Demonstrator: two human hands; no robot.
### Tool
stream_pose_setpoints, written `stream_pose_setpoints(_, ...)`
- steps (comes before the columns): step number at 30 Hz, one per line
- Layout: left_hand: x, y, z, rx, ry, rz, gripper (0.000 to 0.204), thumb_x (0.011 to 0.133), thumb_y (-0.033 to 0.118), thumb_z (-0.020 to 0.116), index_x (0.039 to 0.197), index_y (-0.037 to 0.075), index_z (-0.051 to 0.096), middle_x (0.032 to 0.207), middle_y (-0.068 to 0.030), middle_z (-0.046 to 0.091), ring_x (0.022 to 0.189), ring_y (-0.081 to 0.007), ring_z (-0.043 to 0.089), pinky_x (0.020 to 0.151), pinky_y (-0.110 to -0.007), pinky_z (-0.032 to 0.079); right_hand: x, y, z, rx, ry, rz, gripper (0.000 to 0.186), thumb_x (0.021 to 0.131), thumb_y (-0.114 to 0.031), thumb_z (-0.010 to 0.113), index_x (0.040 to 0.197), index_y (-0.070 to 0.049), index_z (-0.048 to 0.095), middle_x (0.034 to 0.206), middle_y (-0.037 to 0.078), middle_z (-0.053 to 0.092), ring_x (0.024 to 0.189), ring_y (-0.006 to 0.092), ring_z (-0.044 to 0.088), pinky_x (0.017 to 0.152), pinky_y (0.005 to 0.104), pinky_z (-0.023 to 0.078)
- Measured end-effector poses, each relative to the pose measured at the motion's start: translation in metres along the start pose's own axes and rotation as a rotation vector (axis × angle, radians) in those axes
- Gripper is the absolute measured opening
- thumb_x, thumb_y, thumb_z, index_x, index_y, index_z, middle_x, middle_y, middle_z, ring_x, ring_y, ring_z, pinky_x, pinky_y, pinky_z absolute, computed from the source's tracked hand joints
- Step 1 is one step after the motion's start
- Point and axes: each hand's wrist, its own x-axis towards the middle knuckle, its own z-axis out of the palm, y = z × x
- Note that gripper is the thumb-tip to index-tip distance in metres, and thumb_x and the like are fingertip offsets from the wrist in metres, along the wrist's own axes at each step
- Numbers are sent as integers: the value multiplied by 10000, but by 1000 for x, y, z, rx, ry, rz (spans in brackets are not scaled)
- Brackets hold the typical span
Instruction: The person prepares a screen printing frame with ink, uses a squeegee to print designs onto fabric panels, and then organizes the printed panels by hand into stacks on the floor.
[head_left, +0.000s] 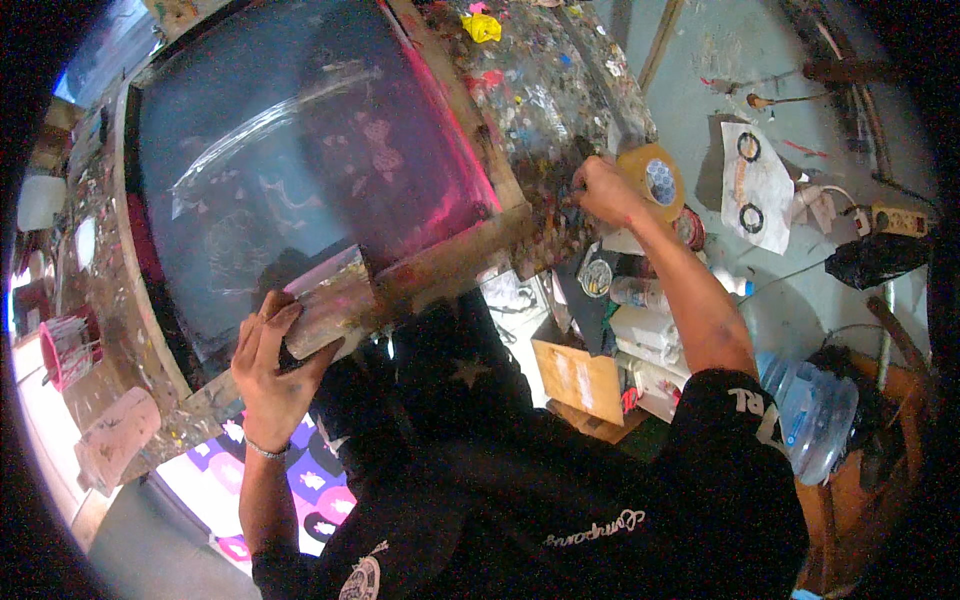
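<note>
A large screen-printing frame [512, 200] with dark mesh and pink ink along its right side lies tilted on the stained table. My left hand [275, 360] is closed around one end of a squeegee [335, 295] with pink stains, held over the frame's near edge. To the right of the frame, my right hand [605, 192] has its fingers curled together at the table's edge. What they hold, if anything, is hidden. Beside that hand is a wide yellowish tape roll [640, 170].
A crumpled yellow scrap [482, 27] lies on the ink-splattered table [540, 95]. Bottles and containers [645, 330] stand below right, near a large clear blue jug [815, 420]. A pink bucket [72, 352] is at the left. Printed purple and pink sheets [315, 485] lie below.
</note>
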Motion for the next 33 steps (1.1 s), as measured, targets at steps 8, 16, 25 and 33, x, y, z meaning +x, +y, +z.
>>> stream_pose_setpoints(8, 4, 6, -14, -3, 2, -15, 552, 556, 87, 880, 1053, 4, 655, 1215, -215, 643, 1045, -364, 638, 912, -405, 516, 17, 1, 5, -111, -11, 58, 160, 714, -88, 694, 856, -19, 723, 890, 243, 675, 946, 401, 638, 826, 468, 505)
stream_pose_setpoints(16, 17, 1, -31, -137, -49, 40, 608, 554, 124, 882, 1092, 4, 626, 1127, -227, 653, 1036, -408, 621, 894, -417, 518, 8, 6, 4, -7, 66, -56, 199, 722, -183, 769, 821, -13, 737, 780, 223, 678, 741, 355, 665, 696, 448, 500)
stream_pose_setpoints(25, 16, 22, -40, -178, -2, -19, 514, 584, 76, 866, 1030, -7, 625, 959, -201, 668, 906, -387, 656, 815, -395, 533, 3, 21, 19, 84, 157, -190, 189, 746, -222, 751, 796, -40, 744, 676, 191, 646, 585, 305, 612, 611, 419, 482)
stream_pose_setpoints(33, 16, 24, -33, -123, 12, -21, 555, 594, 82, 859, 1077, -52, 621, 989, -224, 677, 917, -372, 672, 833, -402, 525, -1, 31, 23, 224, 173, -171, 188, 765, -197, 730, 757, -10, 711, 590, 179, 573, 534, 242, 541, 578, 393, 448)
